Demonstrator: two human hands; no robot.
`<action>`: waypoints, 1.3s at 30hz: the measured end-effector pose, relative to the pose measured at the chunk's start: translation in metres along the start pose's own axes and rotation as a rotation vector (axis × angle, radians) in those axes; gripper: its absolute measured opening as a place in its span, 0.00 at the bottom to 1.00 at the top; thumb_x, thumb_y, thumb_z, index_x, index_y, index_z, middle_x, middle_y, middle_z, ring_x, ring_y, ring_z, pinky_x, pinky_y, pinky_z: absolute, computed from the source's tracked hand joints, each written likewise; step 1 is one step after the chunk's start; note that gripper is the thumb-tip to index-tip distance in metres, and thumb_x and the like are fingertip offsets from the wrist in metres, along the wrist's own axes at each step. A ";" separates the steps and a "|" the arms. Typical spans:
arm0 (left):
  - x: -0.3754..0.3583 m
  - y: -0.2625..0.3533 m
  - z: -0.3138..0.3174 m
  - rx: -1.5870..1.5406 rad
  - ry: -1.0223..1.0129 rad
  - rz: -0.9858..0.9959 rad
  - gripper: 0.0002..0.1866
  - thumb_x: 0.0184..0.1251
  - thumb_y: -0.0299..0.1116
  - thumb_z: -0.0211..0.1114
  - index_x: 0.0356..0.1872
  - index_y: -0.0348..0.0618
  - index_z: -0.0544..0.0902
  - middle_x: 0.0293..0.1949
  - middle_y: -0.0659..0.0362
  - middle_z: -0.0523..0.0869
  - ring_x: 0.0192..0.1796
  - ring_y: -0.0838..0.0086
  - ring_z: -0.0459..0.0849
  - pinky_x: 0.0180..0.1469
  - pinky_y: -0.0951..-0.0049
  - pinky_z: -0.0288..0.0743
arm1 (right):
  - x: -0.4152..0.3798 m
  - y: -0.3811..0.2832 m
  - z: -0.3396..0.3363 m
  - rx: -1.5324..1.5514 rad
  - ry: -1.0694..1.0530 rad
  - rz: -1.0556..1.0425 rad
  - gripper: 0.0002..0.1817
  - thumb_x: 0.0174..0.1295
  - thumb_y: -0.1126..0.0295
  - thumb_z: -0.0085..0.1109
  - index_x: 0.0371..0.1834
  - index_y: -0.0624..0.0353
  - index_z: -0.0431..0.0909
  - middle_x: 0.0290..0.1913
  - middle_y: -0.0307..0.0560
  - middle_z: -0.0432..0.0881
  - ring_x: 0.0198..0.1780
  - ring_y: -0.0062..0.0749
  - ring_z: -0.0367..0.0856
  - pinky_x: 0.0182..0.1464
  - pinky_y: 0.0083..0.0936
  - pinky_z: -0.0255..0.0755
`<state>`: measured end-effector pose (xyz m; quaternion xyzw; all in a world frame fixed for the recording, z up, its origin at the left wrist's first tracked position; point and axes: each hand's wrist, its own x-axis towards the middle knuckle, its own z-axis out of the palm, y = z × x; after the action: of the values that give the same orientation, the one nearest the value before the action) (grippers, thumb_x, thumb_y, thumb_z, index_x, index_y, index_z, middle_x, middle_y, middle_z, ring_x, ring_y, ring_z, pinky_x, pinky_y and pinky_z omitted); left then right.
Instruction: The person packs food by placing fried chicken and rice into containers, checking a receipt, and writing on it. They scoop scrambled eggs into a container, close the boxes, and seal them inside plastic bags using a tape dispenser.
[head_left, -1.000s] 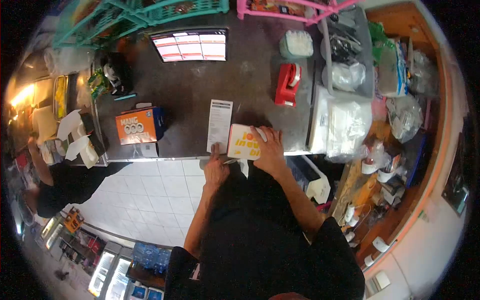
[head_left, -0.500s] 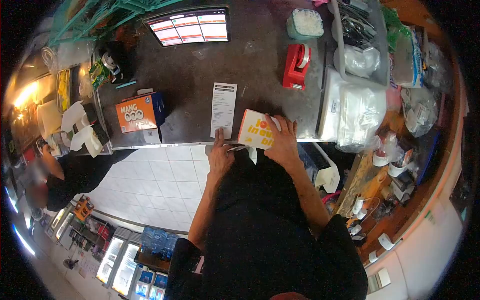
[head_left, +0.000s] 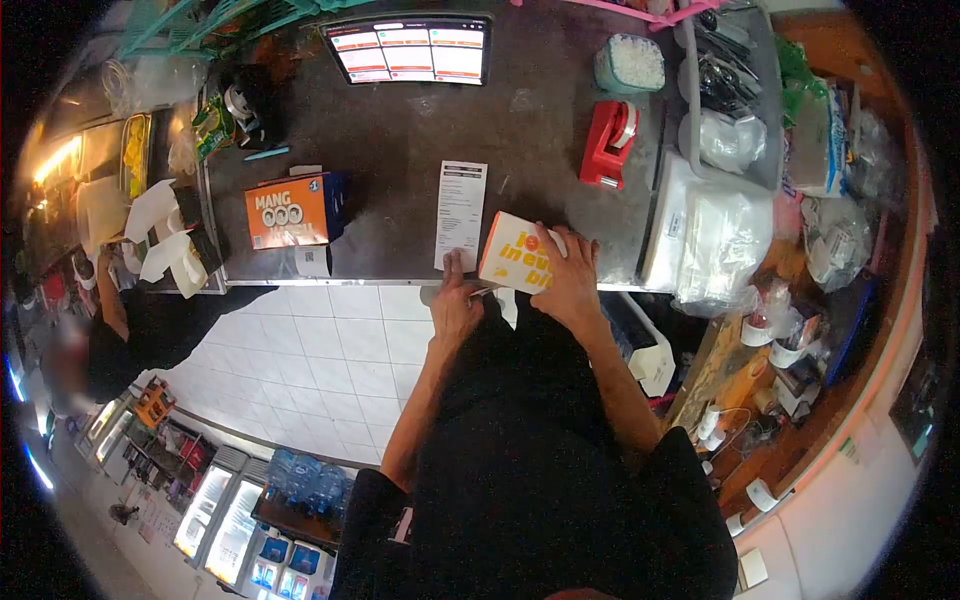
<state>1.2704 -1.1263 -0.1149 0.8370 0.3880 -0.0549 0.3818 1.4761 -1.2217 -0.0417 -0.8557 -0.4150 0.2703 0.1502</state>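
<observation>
My left hand [head_left: 458,308] is at the counter's front edge, with two fingers stretched out onto the lower end of a long printed receipt [head_left: 461,212] lying flat. The other fingers are partly hidden below the edge. Just to the right, my right hand [head_left: 570,285] grips a white box with yellow lettering and an orange side [head_left: 514,252], its fingers spread over the top and right end. The box is at the front edge, slightly turned. Farther left on the counter stands an orange printed box [head_left: 290,215] with a paper slip [head_left: 313,262] at its front.
A lit tablet [head_left: 408,50] is at the back of the dark counter [head_left: 400,130]. A red tape dispenser [head_left: 606,145], a tub of small white pieces [head_left: 630,64], plastic bags [head_left: 722,235] and a grey bin [head_left: 735,165] line the right. Another person's arm [head_left: 112,300] is at far left.
The camera view has shifted slightly, so the counter items appear a little to the right. Both hands keep nearly the same places on the receipt and the white box.
</observation>
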 end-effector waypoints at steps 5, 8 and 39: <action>0.002 0.003 0.000 -0.044 0.018 -0.008 0.15 0.51 0.26 0.61 0.39 0.50 0.91 0.74 0.43 0.60 0.75 0.52 0.63 0.62 0.58 0.75 | 0.049 -0.044 0.000 -0.044 0.084 -0.128 0.55 0.30 0.70 0.75 0.73 0.46 0.63 0.65 0.53 0.67 0.67 0.53 0.63 0.73 0.63 0.46; 0.003 -0.011 0.009 -0.026 0.073 0.045 0.13 0.53 0.27 0.61 0.37 0.47 0.91 0.73 0.42 0.63 0.73 0.51 0.65 0.61 0.58 0.76 | 0.097 -0.063 0.031 -0.086 0.119 -0.240 0.54 0.33 0.72 0.74 0.73 0.45 0.62 0.65 0.54 0.67 0.68 0.53 0.63 0.73 0.62 0.46; -0.048 -0.342 -0.519 -0.902 1.135 -0.157 0.30 0.69 0.29 0.66 0.69 0.37 0.67 0.46 0.53 0.86 0.40 0.79 0.83 0.43 0.78 0.78 | 0.139 -0.610 0.190 1.014 -0.390 -0.408 0.12 0.69 0.66 0.60 0.37 0.66 0.82 0.28 0.35 0.78 0.29 0.15 0.70 0.33 0.18 0.66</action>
<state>0.8942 -0.6625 0.0646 0.4674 0.5701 0.5255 0.4247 1.0524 -0.7331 0.0513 -0.5140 -0.4102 0.5536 0.5110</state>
